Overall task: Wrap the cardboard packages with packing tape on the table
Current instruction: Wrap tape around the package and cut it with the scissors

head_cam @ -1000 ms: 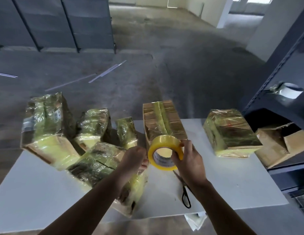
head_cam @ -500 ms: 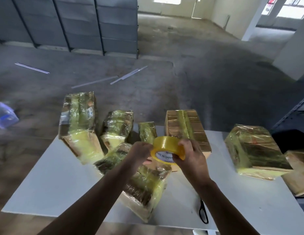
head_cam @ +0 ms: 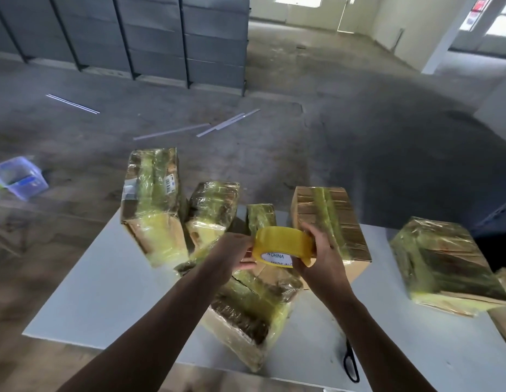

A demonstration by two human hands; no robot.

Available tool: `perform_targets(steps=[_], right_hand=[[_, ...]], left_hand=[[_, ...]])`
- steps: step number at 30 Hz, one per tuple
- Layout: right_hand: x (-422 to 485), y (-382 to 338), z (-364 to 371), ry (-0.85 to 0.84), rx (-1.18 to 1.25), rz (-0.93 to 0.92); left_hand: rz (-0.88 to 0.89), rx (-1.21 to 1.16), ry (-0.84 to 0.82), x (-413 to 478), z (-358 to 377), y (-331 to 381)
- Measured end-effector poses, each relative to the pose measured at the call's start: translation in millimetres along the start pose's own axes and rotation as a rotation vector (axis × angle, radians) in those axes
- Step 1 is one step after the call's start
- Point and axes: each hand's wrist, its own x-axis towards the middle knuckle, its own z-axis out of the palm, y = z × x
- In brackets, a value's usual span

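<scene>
I see the tape roll (head_cam: 283,244) gripped between my left hand (head_cam: 235,256) and right hand (head_cam: 321,256), above the near package (head_cam: 252,312).

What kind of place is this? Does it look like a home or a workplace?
Most likely a warehouse or packing room, not a home. The floor is bare rough concrete, grey metal shelving lines the far wall, and a white table holds several tape-wrapped cardboard packages.

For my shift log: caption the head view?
Left hand and right hand hold a yellow tape roll over wrapped cardboard packages on a white table, scissors nearby.
</scene>
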Motion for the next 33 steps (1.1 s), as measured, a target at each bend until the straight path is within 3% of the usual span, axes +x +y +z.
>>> perform_targets(steps=[6, 12, 20, 26, 28, 33], right_hand=[[4, -1, 18, -0.076, -0.302, -0.193], [11, -13, 25, -0.029, -0.381, -0.142], [24, -13, 17, -0.116, 0.037, 0.072], [23, -23, 15, -0.247, 0.320, 0.131], [25, -27, 18, -0.286, 0.389, 0.191], [28, -30, 20, -0.343, 0.526, 0.336]], left_hand=[[0.145, 0.122, 0.175, 5, -6, 1], [0.216, 0.157, 0.189, -1, -7, -1], [0.508, 0.197, 0.133, -7, -21, 6], [0.331, 0.101, -0.391, -2, -45, 12], [0.345, -0.021, -0.472, -2, -44, 11], [0.388, -0.041, -0.623, -4, -45, 13]])
